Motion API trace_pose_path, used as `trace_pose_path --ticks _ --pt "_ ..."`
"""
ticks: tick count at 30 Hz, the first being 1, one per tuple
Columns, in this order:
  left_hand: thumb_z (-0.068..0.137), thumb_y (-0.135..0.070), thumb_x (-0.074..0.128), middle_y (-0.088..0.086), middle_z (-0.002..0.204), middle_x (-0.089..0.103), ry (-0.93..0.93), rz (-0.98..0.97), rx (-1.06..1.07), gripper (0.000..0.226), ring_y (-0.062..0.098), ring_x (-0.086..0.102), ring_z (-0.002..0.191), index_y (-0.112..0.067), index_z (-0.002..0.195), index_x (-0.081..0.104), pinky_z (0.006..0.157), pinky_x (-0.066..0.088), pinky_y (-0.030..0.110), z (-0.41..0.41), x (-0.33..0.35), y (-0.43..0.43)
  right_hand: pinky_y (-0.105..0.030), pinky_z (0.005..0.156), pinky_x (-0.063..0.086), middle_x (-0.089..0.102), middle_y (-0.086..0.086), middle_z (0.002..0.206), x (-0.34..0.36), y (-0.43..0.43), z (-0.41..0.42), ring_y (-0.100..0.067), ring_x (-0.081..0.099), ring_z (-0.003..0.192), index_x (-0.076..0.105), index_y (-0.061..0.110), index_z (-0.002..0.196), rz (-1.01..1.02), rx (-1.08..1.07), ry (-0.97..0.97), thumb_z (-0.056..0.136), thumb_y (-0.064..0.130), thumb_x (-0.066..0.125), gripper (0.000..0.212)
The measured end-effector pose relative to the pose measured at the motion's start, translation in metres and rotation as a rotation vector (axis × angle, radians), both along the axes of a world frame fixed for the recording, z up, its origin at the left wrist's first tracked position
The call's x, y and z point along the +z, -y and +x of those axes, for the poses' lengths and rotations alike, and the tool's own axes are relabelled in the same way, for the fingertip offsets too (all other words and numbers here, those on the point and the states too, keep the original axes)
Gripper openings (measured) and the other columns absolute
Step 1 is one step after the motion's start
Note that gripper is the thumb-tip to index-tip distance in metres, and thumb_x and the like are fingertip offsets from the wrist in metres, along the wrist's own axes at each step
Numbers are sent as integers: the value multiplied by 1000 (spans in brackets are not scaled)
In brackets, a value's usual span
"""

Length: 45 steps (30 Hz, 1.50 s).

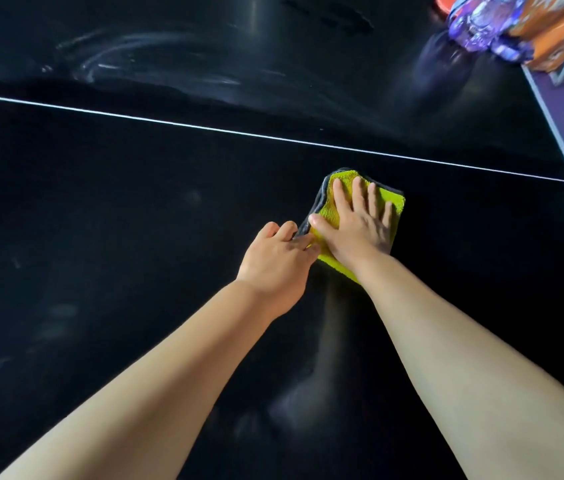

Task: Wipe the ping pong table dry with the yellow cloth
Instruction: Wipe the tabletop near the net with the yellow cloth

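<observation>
yellow cloth (329, 207) folded flat on table (100, 244), centre-right of frame, just below white line (204, 128) | right grip (358, 225) spread, pressing cloth | left grip (273, 259) pinching cloth's left edge | wet streaks (128, 58) upper left, beyond line | judged partway; far side yet to dry

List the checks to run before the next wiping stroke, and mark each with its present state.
1. Right hand flat on the yellow cloth: ok.
2. Left hand holds the cloth's left edge: ok.
3. Cloth folded and lying flat on the ping pong table: ok.
4. Path from the cloth to the white line free of objects: ok.
5. Surface beyond the line dry: not ok, wet streaks show there.
6. Surface around the cloth dry: cannot tell, the dark top shows only faint marks.
</observation>
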<state>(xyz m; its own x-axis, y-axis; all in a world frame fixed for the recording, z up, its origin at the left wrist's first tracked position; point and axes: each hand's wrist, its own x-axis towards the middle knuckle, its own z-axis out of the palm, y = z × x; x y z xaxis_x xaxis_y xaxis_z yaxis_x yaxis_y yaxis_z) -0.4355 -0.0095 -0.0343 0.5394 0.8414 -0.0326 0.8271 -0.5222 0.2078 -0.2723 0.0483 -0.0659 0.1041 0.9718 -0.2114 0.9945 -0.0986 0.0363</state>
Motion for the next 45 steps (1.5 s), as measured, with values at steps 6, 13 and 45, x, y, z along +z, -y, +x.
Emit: trace_pose_path --ticks 6,13,45 --pt "93 -13 41 -11 133 54 6 4 178 43 22 31 134 -29 130 55 107 20 32 -81 8 39 -56 118 -10 -14 -3 164 7 13 -96 -28 -17 150 -7 36 155 -5 245 -80 89 77 22 83" --pt "75 4 58 0 114 67 61 32 254 45 27 53 121 -21 110 70 107 33 44 -154 7 118 -57 117 -13 -15 -4 164 9 77 -180 -28 -20 149 -6 37 155 -30 431 -99 89 77 23 83" --pt "94 -3 38 -1 151 31 212 -194 230 57 18 11 145 -25 146 33 111 -8 22 96 6 163 -54 119 -9 -14 0 164 8 118 85 -24 -19 150 -9 37 155 -44 513 -88 90 75 23 82"
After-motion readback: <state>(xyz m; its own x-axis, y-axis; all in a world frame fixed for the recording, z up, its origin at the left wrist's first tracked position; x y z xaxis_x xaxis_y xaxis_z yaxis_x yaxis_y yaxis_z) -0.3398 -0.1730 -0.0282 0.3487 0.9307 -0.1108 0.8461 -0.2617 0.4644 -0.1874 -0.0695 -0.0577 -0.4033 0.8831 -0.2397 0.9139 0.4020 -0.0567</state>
